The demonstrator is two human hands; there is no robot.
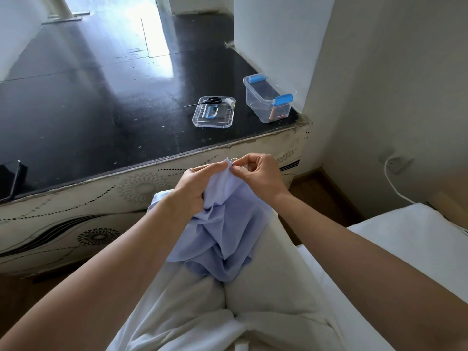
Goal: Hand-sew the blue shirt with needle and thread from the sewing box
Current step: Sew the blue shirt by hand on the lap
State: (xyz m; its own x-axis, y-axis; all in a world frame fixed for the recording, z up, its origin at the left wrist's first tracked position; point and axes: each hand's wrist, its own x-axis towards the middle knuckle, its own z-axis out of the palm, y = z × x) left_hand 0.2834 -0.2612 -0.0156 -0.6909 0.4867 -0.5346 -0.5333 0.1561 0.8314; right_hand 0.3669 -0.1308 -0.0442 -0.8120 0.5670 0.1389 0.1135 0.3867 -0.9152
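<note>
We see the blue shirt [220,231] bunched in the lap over white trousers [266,274], with one fold lifted up between the two hands. The left hand [195,188] grips a gathered handful of the cloth, its fingers curled round the fabric just under the raised fold. The right hand [258,176] meets that fold from the other side, thumb and forefinger pinched narrow on its top edge and the other fingers loosely bent. A fine pale thread [234,158] loops just above the pinch (we cannot make out a needle, it is too small to tell). Beyond the shirt stands a black-topped table [101,110]. On it, beyond and to the right of the shirt, sits the clear sewing box [266,100] with blue latches, open. Its lid [214,112] lies flat almost straight beyond the shirt, carrying black-handled scissors [207,100] and a white spool [230,100]. Far to the left of the shirt a dark phone [10,178] rests at the table's edge.
</note>
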